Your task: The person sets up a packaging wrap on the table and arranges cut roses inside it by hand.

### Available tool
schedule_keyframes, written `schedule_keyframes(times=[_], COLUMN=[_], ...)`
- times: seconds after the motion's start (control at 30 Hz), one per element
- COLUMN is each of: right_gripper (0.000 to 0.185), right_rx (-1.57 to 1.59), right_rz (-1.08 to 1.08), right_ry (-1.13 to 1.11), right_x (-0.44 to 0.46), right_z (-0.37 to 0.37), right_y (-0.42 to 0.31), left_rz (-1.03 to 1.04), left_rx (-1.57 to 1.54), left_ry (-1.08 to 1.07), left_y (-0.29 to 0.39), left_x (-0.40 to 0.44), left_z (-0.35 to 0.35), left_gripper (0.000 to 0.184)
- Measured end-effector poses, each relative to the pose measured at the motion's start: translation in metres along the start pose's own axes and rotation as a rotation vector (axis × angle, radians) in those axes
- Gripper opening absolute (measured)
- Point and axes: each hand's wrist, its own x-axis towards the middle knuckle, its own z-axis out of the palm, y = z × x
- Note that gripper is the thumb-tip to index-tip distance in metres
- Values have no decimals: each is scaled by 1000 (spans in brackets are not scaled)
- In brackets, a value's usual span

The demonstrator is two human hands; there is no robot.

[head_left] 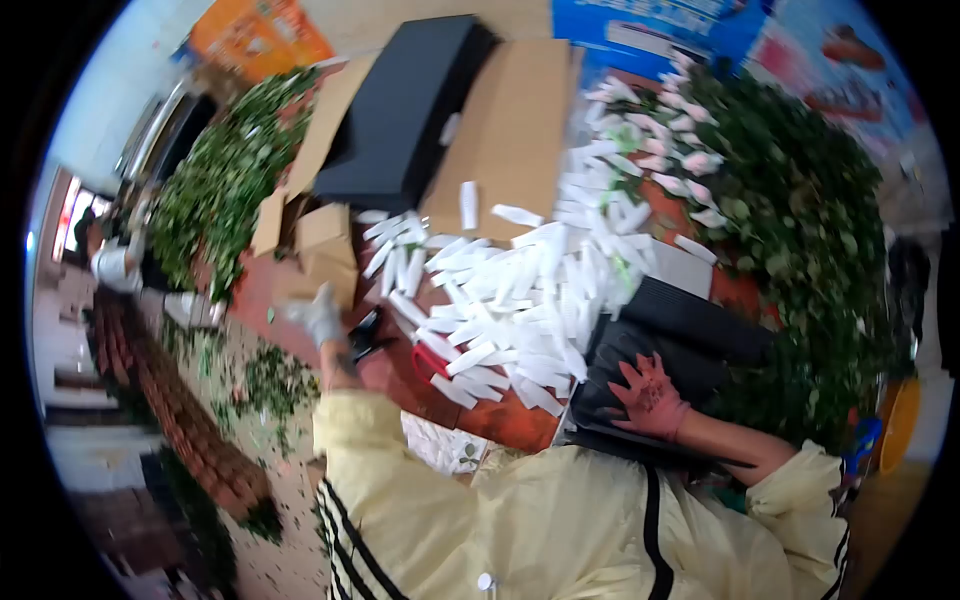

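Observation:
My left hand (316, 318), in a whitish glove, is stretched out beside a folded brown cardboard piece (327, 250). Its fingers look apart and nothing shows in them. My right hand (650, 400) wears a pink glove and lies with spread fingers on a black ribbed box or tray (620, 355). Between the hands, a loose heap of small white sleeves (510, 300) covers the reddish table (525, 425). Close to my left hand are a small black object (368, 335) and a red loop (430, 362), whose kinds I cannot make out.
A large black box (405, 110) rests on flattened cardboard (520, 130). Leafy stems with pale pink buds (700, 162) are stacked at the right, more green foliage (225, 165) at the left. Another person (118, 262) is at far left. Leaf scraps (265, 385) litter the floor.

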Motion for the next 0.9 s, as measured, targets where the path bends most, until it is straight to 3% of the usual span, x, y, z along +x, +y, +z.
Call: schedule_keyframes(times=[0.07,0.1,0.13,0.17,0.2,0.23,0.27,0.33,0.43,0.5,0.57,0.63,0.7,0.73,0.77,0.83,0.87,0.9], right_gripper=[64,66,67,66,67,73,75,80,88,87,81,72,60,55,51,46,42,42], right_rx=[-54,50,321,104,133,176,209,231,474,915,987,1372,1372,1621,1870,1948,1935,1948], right_rz=[-25,2,2,-33,-16,-8,-68,-125,-88,-101,-95,159,379,454,533,297,276,282], right_ry=[94,-90,9,92,52,110,230,365,285,326,274,244,365,444,523,520,476,466], right_x=[-7,-2,-2,-6,-5,-5,-5,-8,-27,-48,-69,-88,-103,-108,-113,-126,-125,-126], right_z=[30,31,46,31,15,18,22,28,30,12,8,3,-14,-27,-41,-64,-55,-47], right_y=[4,5,9,6,4,5,6,15,24,29,25,15,23,28,31,39,50,55], left_rz=[263,382,321,185,33,-301,-549,-792,-971,-834,-822,-835,-110,91,68,960,1107,1091], left_rx=[-338,-509,-642,-730,-727,-911,-900,-855,-807,-619,-549,-483,-113,-14,-18,471,540,548], left_ry=[-98,-181,-523,-885,-1185,-1552,-1825,-2103,-2201,-2241,-2301,-2344,-2451,-2509,-2516,-2249,-2030,-2041], left_y=[82,123,113,103,93,88,93,90,74,80,76,77,104,117,120,128,127,129], left_x=[-89,-134,-166,-199,-232,-267,-289,-310,-323,-323,-326,-332,-340,-342,-345,-351,-361,-371], left_z=[-3,-4,-2,-1,-1,8,30,60,68,65,68,62,54,53,47,44,36,33], left_gripper=[99,96,94,92,90,87,89,91,94,100,94,89,89,77,77,66,50,50])
